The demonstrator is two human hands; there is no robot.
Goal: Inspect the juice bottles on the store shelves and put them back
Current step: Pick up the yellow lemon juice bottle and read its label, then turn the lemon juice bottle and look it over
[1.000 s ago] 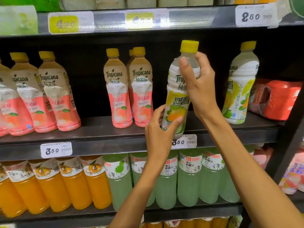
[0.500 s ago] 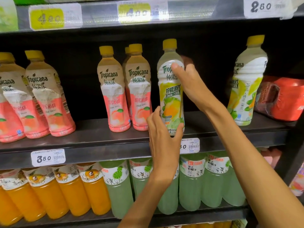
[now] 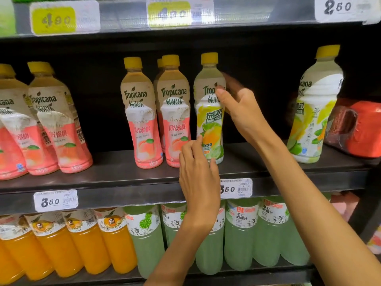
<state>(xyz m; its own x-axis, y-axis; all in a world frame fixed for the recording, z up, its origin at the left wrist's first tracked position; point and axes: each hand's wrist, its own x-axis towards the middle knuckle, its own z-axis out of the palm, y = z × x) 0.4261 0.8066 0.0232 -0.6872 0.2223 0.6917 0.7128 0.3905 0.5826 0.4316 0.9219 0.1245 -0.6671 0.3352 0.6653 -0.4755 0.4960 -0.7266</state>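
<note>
A lemon Tropicana juice bottle with a yellow cap stands upright on the dark middle shelf, just right of two peach Tropicana bottles. My right hand wraps its upper right side, thumb on the label and blurred fingers behind the neck. Lower down, my left hand is in front of the bottle's base, its fingers spread and the fingertips touching the lower label. A second lemon bottle stands alone further right.
More peach bottles fill the left of the middle shelf, and a red wrapped pack sits at its right end. Orange juice bottles and pale green bottles line the shelf below. Price tags hang on the shelf edges.
The lemon bottle went from tilted in the air in front of the shelf to standing upright on it beside the peach bottles. My left hand has loosened from gripping its base.
</note>
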